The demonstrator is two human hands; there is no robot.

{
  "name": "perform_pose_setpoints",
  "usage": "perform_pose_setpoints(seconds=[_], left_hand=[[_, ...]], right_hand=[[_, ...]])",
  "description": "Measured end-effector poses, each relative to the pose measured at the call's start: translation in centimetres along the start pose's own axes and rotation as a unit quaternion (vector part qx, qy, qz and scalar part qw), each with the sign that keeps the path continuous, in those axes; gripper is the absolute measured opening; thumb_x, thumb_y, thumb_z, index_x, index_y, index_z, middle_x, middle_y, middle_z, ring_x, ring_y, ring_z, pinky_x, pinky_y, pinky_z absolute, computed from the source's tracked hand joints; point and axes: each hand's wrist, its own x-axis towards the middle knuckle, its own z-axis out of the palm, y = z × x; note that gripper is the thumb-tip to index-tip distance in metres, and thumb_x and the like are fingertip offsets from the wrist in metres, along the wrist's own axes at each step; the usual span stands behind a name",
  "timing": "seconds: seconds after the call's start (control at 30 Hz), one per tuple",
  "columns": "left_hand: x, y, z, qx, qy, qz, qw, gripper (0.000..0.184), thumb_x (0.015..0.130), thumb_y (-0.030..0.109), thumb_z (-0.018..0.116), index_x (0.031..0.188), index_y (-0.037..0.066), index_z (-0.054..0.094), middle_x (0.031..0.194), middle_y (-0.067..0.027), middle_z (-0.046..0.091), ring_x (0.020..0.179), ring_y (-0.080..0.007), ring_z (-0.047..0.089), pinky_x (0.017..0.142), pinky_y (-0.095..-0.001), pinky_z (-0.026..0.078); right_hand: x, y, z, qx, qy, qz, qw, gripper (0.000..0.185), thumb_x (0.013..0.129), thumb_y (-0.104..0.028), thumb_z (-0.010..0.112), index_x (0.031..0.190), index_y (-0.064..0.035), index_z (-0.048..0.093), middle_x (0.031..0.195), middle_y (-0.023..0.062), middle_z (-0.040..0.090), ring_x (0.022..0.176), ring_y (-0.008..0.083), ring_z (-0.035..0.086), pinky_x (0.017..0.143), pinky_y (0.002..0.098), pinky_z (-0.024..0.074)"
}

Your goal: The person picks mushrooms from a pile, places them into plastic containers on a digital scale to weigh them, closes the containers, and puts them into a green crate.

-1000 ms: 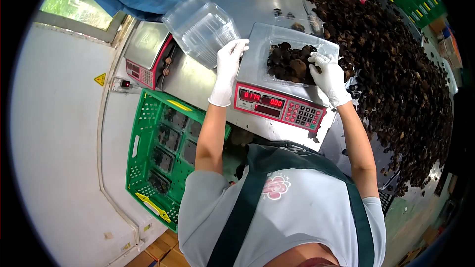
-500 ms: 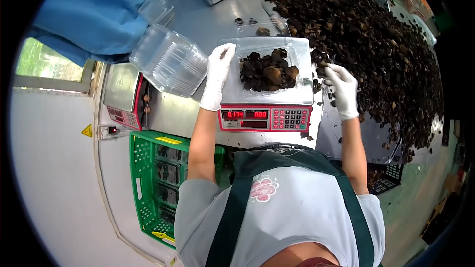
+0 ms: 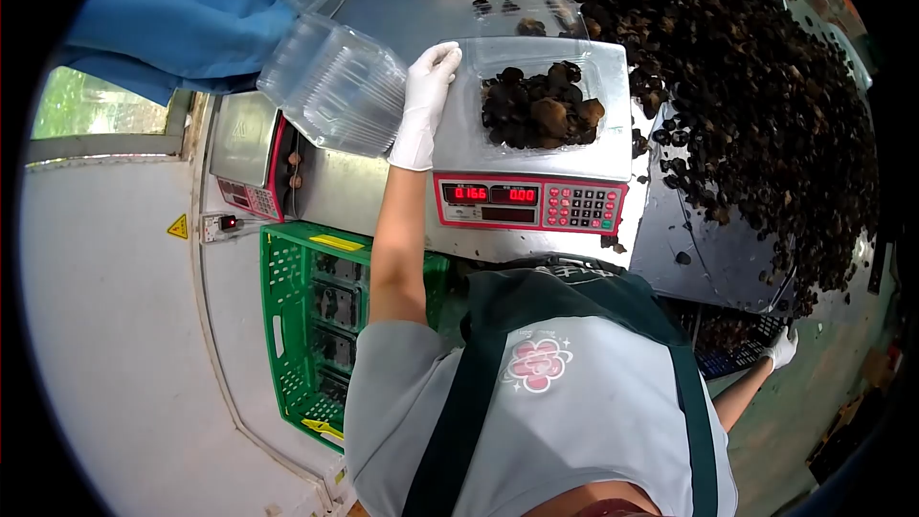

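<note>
Left hand (image 3: 431,101) in a white glove, near the left edge of the scale (image 3: 459,153), fingers drawn together toward the thumb; cannot tell whether pinching anything thin. Right hand (image 3: 783,348), gloved too, low and well apart, at the corner of the dark crate (image 3: 735,362) below the edge of the counter (image 3: 349,201), fingers partly bent; cannot tell whether gripping the rim. On the scale's platform, an open clear container (image 3: 592,86) with a mound of dark fungus pieces (image 3: 542,115); 0.166 on the left display, so apparently filled but uncovered. Just left of the scale, nested clear containers (image 3: 340,86), seemingly unused. Lower left, a green crate (image 3: 287,278) with several packs of dark contents (image 3: 335,306), likely finished. To the right, a broad heap (image 3: 766,124) of loose pieces, evidently plenty left to portion.
</note>
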Motion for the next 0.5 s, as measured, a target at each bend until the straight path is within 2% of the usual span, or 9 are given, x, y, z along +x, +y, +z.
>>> perform_pose_setpoints(seconds=[0.03,0.07,0.1,0.13,0.17,0.2,0.33,0.43,0.5], left_hand=[[0.0,0.0,0.1,0.0,-0.002,0.0,1.0,0.034,0.087,0.025,0.067,0.114,0.004,0.064,0.1,0.0006,0.065,0.084,-0.0067,0.056,0.074,-0.0217,0.045],[0.2,-0.1,0.4,-0.001,-0.001,-0.002,1.0,0.035,0.087,0.025,0.067,0.114,0.003,0.064,0.101,-0.0003,0.065,0.085,-0.0067,0.056,0.074,-0.0218,0.045],[0.5,-0.2,1.1,-0.003,-0.005,-0.006,1.0,0.035,0.087,0.025,0.067,0.114,0.003,0.063,0.101,-0.0012,0.065,0.087,-0.0068,0.056,0.075,-0.022,0.045],[-0.2,1.1,1.8,0.013,0.008,-0.003,1.0,0.037,0.087,0.024,0.067,0.115,0.002,0.063,0.103,-0.0038,0.065,0.089,-0.0085,0.057,0.076,-0.0222,0.045],[0.0,0.7,2.2,0.021,0.016,0.024,0.999,0.038,0.087,0.023,0.067,0.116,0.0,0.061,0.106,-0.0068,0.064,0.093,-0.0114,0.057,0.08,-0.0234,0.045],[0.6,-0.2,2.3,0.031,0.024,0.044,0.998,0.04,0.087,0.023,0.067,0.118,-0.001,0.06,0.111,-0.0092,0.063,0.1,-0.0154,0.058,0.088,-0.0258,0.044],[0.5,-0.1,3.5,0.002,0.013,0.006,1.0,0.04,0.087,0.013,0.066,0.122,-0.003,0.056,0.117,-0.0119,0.06,0.107,-0.0172,0.055,0.094,-0.0272,0.042],[0.2,0.4,3.9,0.017,0.006,0.001,1.0,0.04,0.088,0.014,0.065,0.123,-0.002,0.056,0.115,-0.0108,0.06,0.107,-0.0157,0.055,0.094,-0.0262,0.041],[0.5,0.3,3.5,0.014,0.007,0.003,1.0,0.039,0.088,0.014,0.065,0.123,-0.002,0.056,0.114,-0.0099,0.061,0.105,-0.015,0.056,0.092,-0.0258,0.042]], right_hand=[[-2.9,-4.9,-2.2,-0.035,-0.022,0.034,0.999,0.037,0.084,-0.034,0.064,0.115,-0.0142,0.066,0.103,0.006,0.07,0.091,0.024,0.066,0.08,0.0355,0.0499],[-3.5,-5.9,-1.6,-0.013,0.012,-0.084,0.996,0.039,0.083,-0.035,0.065,0.115,-0.013,0.066,0.104,0.0067,0.07,0.09,0.025,0.066,0.081,0.0361,0.0498],[-4.2,-8.1,-1.2,0.041,-0.022,-0.115,0.992,0.039,0.083,-0.034,0.065,0.115,-0.0103,0.066,0.104,0.0075,0.07,0.088,0.0233,0.067,0.08,0.0351,0.0499],[-4.3,-9.4,1.1,0.208,-0.065,-0.133,0.967,0.037,0.084,-0.029,0.064,0.113,-0.0061,0.066,0.104,0.0078,0.07,0.089,0.0199,0.066,0.081,0.0317,0.0493],[-10.3,-18.2,-2.4,0.249,-0.12,-0.018,0.961,0.032,0.086,-0.023,0.063,0.11,-0.0029,0.067,0.105,0.0079,0.07,0.093,0.0157,0.065,0.083,0.0284,0.048],[-11.2,-20.3,-2.1,0.208,-0.093,-0.155,0.961,0.028,0.086,-0.019,0.063,0.108,-0.0025,0.068,0.104,0.0074,0.07,0.092,0.0139,0.064,0.084,0.027,0.0478],[-18.3,-31.3,-0.8,0.307,-0.209,-0.223,0.901,0.022,0.083,-0.013,0.066,0.103,-0.0037,0.07,0.095,0.0063,0.071,0.086,0.0109,0.064,0.082,0.0257,0.049],[-22.1,-35.6,1.8,0.247,-0.229,-0.385,0.859,0.023,0.081,-0.021,0.068,0.101,-0.0103,0.07,0.094,0.0147,0.069,0.085,0.0275,0.067,0.076,0.0325,0.0525],[-24.7,-37.3,2.6,0.161,-0.213,-0.457,0.849,0.026,0.079,-0.025,0.07,0.102,-0.012,0.069,0.09,0.0118,0.068,0.081,0.0298,0.065,0.072,0.0376,0.0528]])
